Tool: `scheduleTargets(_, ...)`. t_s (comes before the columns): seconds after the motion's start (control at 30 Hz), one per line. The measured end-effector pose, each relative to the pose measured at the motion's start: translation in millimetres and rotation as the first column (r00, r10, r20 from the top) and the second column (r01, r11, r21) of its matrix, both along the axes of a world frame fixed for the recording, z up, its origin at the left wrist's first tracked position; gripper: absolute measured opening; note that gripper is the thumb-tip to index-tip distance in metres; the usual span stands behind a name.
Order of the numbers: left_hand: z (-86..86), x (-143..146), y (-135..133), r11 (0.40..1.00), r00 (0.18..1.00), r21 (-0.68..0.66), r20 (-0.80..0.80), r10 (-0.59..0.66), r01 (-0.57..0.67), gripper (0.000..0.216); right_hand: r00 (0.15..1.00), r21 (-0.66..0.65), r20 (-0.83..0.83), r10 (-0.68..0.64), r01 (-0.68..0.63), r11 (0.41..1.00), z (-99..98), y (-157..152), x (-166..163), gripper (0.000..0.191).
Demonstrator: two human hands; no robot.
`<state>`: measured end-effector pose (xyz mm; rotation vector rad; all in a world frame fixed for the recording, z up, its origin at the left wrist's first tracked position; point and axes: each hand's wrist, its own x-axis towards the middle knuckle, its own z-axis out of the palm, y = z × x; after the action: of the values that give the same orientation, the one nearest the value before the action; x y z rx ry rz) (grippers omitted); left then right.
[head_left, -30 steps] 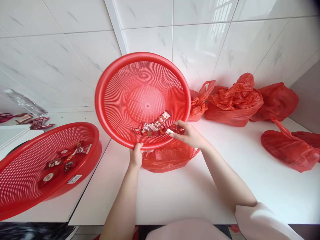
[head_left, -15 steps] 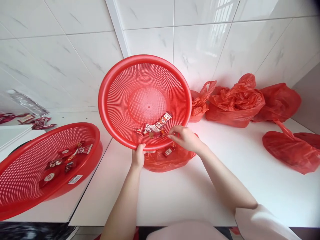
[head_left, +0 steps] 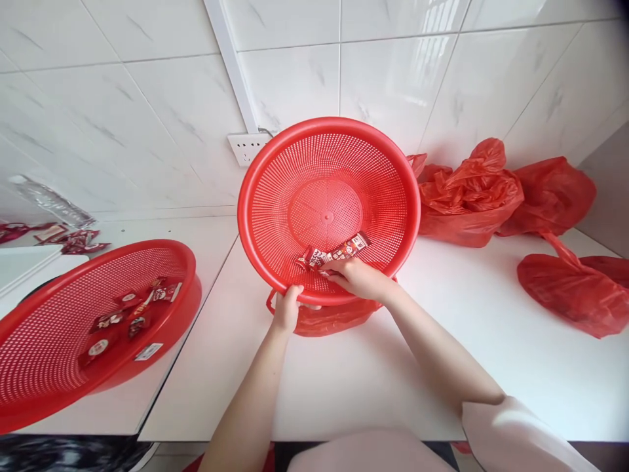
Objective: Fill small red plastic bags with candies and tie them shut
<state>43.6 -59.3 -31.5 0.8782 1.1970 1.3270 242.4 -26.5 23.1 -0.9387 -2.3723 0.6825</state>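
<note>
1. Above the white surface, a round red basket is tilted so that its opening faces the person.
2. The left hand grips the basket's lower rim, with the thumb over the edge and the fingers underneath.
3. The right hand reaches inside, its fingertips at the small packets; whether it grasps one, I cannot tell.
4. These packets and a longer wrapped bar lie together low in the basket, just beside the right hand.
5. Beneath the basket, a red plastic bag sits on the surface, partly hidden.
6. To the left, a second basket leans, with several wrapped snacks inside.
7. Behind it, a clear bottle lies near the wall.
8. On the right, more red bags stand along the wall, and another lies nearer the person.
</note>
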Motion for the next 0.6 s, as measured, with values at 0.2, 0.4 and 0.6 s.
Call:
scheduleTargets(0.2, 5.2, -8.3, 6.1, 0.99, 0.992, 0.06, -0.011, 0.125, -0.124, 0.03, 0.996, -0.14, -0.086, 0.0, -0.012, 0.99, 14.6, -2.2, 13.9, 0.026)
scheduleTargets(0.4, 9.7, -15.8, 7.1, 0.974, 0.98, 0.122, -0.023, 0.196, -0.192, 0.027, 0.996, -0.213, 0.054, 0.072, -0.059, 0.975, 10.7, -0.8, 17.6, 0.015)
scheduleTargets(0.6, 10.8, -21.9, 8.4, 0.967, 0.975, 0.135, -0.015, 0.222, -0.218, 0.026, 0.992, -0.21, 0.128, 0.014, 0.014, 0.978, 14.5, -4.3, 20.3, 0.014)
